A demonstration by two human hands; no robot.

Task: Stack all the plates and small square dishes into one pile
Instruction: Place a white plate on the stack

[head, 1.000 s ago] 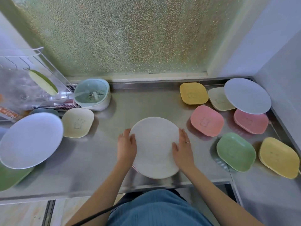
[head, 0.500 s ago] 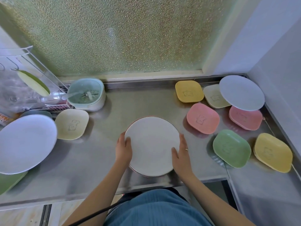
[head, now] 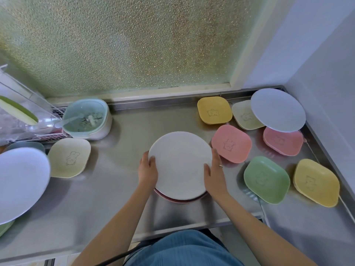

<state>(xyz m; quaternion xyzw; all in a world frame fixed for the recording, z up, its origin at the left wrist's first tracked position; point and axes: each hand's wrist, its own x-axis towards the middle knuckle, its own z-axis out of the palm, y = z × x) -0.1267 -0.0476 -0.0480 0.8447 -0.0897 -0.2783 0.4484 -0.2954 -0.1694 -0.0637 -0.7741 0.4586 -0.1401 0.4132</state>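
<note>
Both hands are pressed to opposite rims of the white plate [head: 180, 164]; left hand [head: 148, 170] and right hand [head: 215, 175] are curled, gripping it between them over a pink-edged plate [head: 180, 201].

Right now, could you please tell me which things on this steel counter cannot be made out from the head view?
- Pink-rimmed plate beneath the round cream plate that both hands hold: only its edge shows.
- Beige square dish and far pink square dish: partly covered by the round white plate.
- Large white plate on the left: cut off by the frame edge.
- Grey-blue dish behind it: mostly hidden.
</note>
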